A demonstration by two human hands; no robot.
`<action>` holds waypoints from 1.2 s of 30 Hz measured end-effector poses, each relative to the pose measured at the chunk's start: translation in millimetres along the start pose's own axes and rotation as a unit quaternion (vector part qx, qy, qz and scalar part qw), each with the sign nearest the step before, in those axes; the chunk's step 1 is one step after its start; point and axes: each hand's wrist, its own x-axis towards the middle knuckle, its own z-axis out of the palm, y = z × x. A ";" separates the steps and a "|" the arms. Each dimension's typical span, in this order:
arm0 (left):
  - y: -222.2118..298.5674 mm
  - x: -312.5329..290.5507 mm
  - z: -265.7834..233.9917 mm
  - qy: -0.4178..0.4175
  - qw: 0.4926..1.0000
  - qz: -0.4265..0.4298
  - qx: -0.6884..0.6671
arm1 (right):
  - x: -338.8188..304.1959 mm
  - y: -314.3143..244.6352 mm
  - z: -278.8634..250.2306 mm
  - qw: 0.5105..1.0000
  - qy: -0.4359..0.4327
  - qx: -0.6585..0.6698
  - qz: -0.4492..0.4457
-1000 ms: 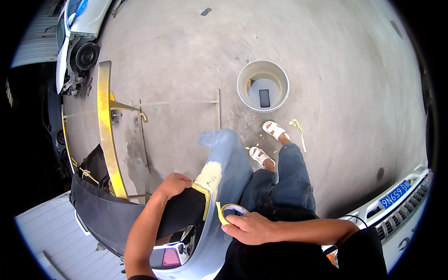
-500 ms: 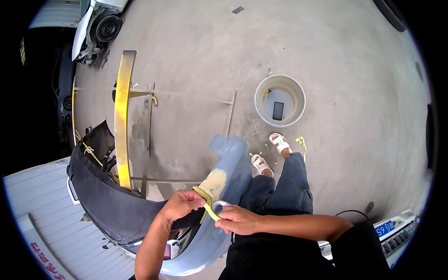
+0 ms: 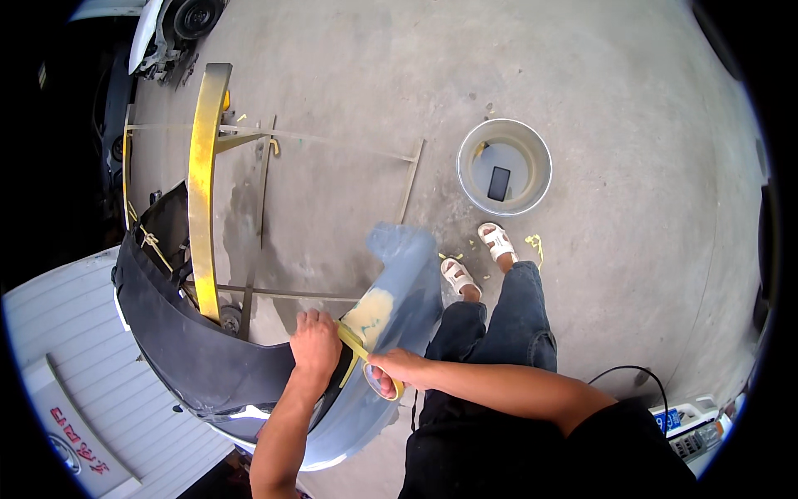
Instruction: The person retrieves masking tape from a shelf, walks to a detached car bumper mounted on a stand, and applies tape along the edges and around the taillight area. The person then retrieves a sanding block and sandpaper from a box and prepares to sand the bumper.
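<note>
Smooth grey concrete floor (image 3: 623, 150) spreads around a round, silvery metal bucket (image 3: 538, 166) and a long yellow beam (image 3: 201, 187). Nearer, a blue-grey car body panel (image 3: 416, 287) with a beige patch (image 3: 370, 319) sits beside a curved black panel (image 3: 208, 341). The right hand (image 3: 402, 368) is closed around a roll of yellow masking tape (image 3: 399, 390); a straight yellow tape strip (image 3: 352, 341) runs between it and the left hand (image 3: 316, 343), just beside the patch. Whether the left fingers pinch or press cannot be told. Judging by this, tape is being laid along the border; the next move seems to call for tension, careful alignment and flat pressing.
</note>
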 end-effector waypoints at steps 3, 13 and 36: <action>-5.2 4.3 0.7 0.008 0.999 0.008 0.041 | 1.4 -1.5 1.6 1.000 0.002 0.005 0.013; 3.3 17.5 -21.2 -0.284 0.955 -0.085 -0.012 | 9.3 4.4 0.3 1.000 -0.004 -0.005 0.021; -5.5 1.0 -11.2 -0.165 0.981 -0.057 -0.086 | -80.2 -3.3 53.2 0.787 -0.083 -0.548 -0.270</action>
